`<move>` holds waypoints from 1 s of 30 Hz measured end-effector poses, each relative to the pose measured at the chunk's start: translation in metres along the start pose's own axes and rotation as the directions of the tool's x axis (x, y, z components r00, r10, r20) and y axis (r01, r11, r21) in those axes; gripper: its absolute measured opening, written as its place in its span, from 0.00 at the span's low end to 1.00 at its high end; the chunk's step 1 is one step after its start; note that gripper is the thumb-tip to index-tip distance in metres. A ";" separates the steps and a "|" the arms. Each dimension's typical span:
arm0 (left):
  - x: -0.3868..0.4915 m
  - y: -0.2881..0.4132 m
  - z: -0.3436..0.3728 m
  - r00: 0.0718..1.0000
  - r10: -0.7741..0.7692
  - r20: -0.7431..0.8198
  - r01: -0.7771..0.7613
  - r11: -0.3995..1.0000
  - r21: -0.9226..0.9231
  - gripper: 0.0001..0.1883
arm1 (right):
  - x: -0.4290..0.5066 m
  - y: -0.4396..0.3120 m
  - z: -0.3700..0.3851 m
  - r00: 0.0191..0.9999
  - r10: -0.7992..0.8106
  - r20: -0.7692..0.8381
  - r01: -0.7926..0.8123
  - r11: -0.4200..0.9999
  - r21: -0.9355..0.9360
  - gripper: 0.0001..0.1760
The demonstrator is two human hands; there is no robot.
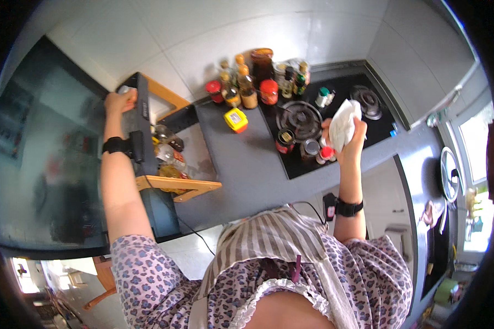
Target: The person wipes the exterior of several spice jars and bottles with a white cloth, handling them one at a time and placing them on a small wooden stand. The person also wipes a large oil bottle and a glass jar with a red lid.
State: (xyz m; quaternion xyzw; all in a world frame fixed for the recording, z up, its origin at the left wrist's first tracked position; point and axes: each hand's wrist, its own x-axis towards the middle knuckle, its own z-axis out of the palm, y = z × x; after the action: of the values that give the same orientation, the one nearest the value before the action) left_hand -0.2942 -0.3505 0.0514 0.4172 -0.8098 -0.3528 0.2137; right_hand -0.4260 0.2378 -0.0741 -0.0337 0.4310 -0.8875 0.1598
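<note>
At the left, my left hand (121,101) is above a dark appliance (143,111) with its fingers curled. A small pale rounded object (125,89) shows at its fingers, mostly covered; whether I grip it cannot be told. Over the black cooktop (267,131), my right hand (357,133) is closed around a crumpled white cloth or paper towel (344,123). Just below that hand are a small red-capped jar (327,153) and a glass jar (310,148). A green-capped shaker (323,98) stands behind the cloth.
Sauce bottles (247,88) and a red-lidded jar (269,91) line the wall. A yellow container (236,120) sits on the grey counter (238,152). The wooden rack (181,183) shelters several bagged goods (171,158). A large dark glossy panel (49,164) fills the left side.
</note>
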 end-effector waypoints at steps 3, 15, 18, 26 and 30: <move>0.011 -0.008 0.006 0.994 0.009 0.105 -0.004 0.999 -0.044 0.33 | 0.008 -0.012 -0.028 0.999 0.006 0.036 -0.006 1.000 0.010 0.32; 0.028 -0.025 0.006 0.994 -0.069 0.081 0.063 0.996 0.069 0.30 | 0.006 -0.023 -0.076 0.929 -0.083 -0.360 0.157 0.971 0.180 0.25; 0.014 -0.014 0.005 0.995 -0.095 0.021 0.083 0.944 0.319 0.38 | 0.003 -0.022 -0.078 0.931 -0.133 -0.340 0.177 0.979 0.102 0.25; -0.023 0.082 0.048 0.457 0.889 -0.043 -0.649 0.366 0.667 0.36 | 0.010 -0.021 -0.082 0.933 0.041 -0.358 0.083 0.943 0.322 0.23; -0.052 0.104 0.115 0.650 0.717 0.253 -0.760 0.613 0.216 0.32 | 0.016 -0.017 -0.092 0.943 0.023 -0.332 0.112 0.918 0.381 0.21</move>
State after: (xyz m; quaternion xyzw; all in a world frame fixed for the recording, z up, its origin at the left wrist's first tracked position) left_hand -0.3933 -0.2207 0.0507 0.0473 -0.9662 -0.1330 0.2157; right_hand -0.4634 0.3120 -0.1200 0.1380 0.2629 -0.9524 0.0685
